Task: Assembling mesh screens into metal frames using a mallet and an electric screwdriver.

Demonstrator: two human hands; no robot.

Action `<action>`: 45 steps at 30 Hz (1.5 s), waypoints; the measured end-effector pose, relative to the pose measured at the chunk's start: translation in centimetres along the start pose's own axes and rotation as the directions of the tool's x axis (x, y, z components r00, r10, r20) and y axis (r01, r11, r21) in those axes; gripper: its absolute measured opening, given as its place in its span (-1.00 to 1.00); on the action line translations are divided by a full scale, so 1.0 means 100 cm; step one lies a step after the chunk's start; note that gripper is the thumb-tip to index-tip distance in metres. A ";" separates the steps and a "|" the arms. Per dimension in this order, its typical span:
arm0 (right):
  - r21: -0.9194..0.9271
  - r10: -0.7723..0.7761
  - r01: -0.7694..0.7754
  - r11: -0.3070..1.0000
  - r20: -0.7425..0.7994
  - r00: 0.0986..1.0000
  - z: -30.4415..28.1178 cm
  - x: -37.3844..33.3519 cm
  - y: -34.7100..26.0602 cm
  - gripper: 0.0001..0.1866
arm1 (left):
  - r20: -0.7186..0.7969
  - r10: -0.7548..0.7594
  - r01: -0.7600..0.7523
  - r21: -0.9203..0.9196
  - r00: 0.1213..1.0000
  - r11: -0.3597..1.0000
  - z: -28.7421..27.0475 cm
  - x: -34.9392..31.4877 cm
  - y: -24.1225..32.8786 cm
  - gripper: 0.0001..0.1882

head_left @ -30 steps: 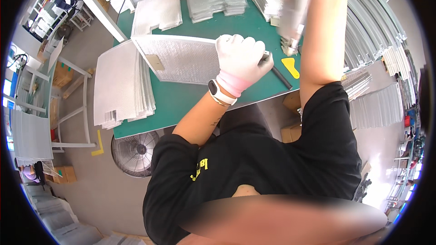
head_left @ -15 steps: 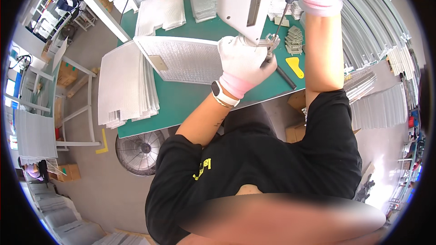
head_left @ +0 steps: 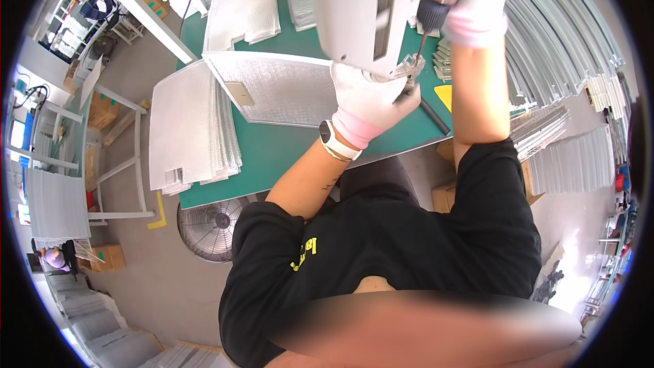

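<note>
My right hand (head_left: 475, 3), in a pink-cuffed white glove, is closed round a power drill (head_left: 436, 0). Its long thin bit points down at a small metal bracket (head_left: 411, 67). My left hand (head_left: 364, 95), gloved alike, curls its fingers about this bracket at the lower end of a white slotted housing (head_left: 361, 20). The bit's tip is hard to make out against the metal. A framed mesh panel (head_left: 279, 88) leans just left of my left hand, its right end hidden behind the glove. A black rod (head_left: 434, 117) lies right of that hand.
Stacks of mesh sheets (head_left: 187, 129) and more sheets (head_left: 242, 12) lie on the green table (head_left: 272, 146). Small brackets (head_left: 443, 61) and a yellow flat piece (head_left: 444, 95) sit beside my right forearm. Long metal strips (head_left: 558, 34) stand at right; a fan (head_left: 211, 228) is below the table.
The drill and my right hand have come lower and slightly left. The white housing has shifted down and left. My right forearm now covers part of the yellow piece and small brackets.
</note>
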State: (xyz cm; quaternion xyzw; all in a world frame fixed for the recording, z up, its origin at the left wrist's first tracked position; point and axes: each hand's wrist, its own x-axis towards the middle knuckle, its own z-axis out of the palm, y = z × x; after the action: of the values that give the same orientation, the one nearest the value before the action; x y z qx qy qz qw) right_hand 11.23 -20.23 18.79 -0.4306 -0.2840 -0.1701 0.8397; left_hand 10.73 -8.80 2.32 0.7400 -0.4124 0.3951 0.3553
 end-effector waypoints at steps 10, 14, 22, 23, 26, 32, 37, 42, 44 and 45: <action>0.166 -0.034 0.052 0.985 -0.109 0.993 -0.036 0.008 0.034 -0.57 | -0.054 -0.020 0.018 -0.031 0.998 0.999 0.001 -0.009 0.003 -0.78; 0.008 -0.055 0.057 0.998 -0.153 0.987 -0.025 0.009 0.038 -0.61 | 0.039 -0.017 0.020 -0.075 0.999 0.997 0.005 -0.011 -0.003 -0.76; -0.008 0.026 -0.027 1.000 -0.113 0.993 -0.036 -0.007 0.046 -0.58 | 0.068 0.062 -0.058 -0.064 0.996 0.996 0.001 -0.019 -0.005 -0.79; 0.002 0.042 -0.042 0.999 -0.111 0.993 -0.038 -0.008 0.048 -0.57 | 0.070 0.064 -0.060 -0.061 0.996 0.996 0.001 -0.021 -0.008 -0.79; 0.031 0.090 -0.087 0.996 -0.106 0.990 -0.047 -0.011 0.053 -0.56 | 0.086 0.140 -0.140 -0.006 0.986 0.990 0.005 -0.031 -0.011 -0.80; 0.107 0.125 -0.118 0.987 -0.060 0.990 -0.034 -0.009 0.043 -0.54 | 0.202 0.151 -0.174 0.100 0.968 0.980 -0.004 -0.029 -0.003 -0.79; 0.238 0.110 -0.123 0.963 0.069 0.992 -0.005 -0.007 0.029 -0.54 | 0.039 0.047 -0.050 0.073 0.998 0.996 -0.007 -0.015 0.006 -0.81; 0.227 -0.117 0.073 0.971 0.191 0.975 -0.055 0.033 -0.008 -0.75 | -0.053 0.060 -0.055 0.086 0.997 0.995 -0.009 -0.007 0.014 -0.80; 0.092 -0.144 0.176 0.980 -0.279 0.949 0.016 0.023 -0.025 -0.79 | -0.025 0.067 -0.065 0.070 0.997 0.995 -0.013 -0.014 0.003 -0.78; -0.004 -0.148 0.151 0.988 -0.232 0.961 0.006 0.023 -0.030 -0.78 | -0.025 0.062 -0.060 0.073 0.998 0.996 -0.021 -0.014 0.009 -0.78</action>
State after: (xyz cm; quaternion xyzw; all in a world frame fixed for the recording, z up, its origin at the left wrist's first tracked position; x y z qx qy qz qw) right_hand 11.18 -21.55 22.39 -0.3795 -0.2168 -0.2803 0.8547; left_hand 8.82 -6.85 2.16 0.7339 -0.4155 0.4305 0.3217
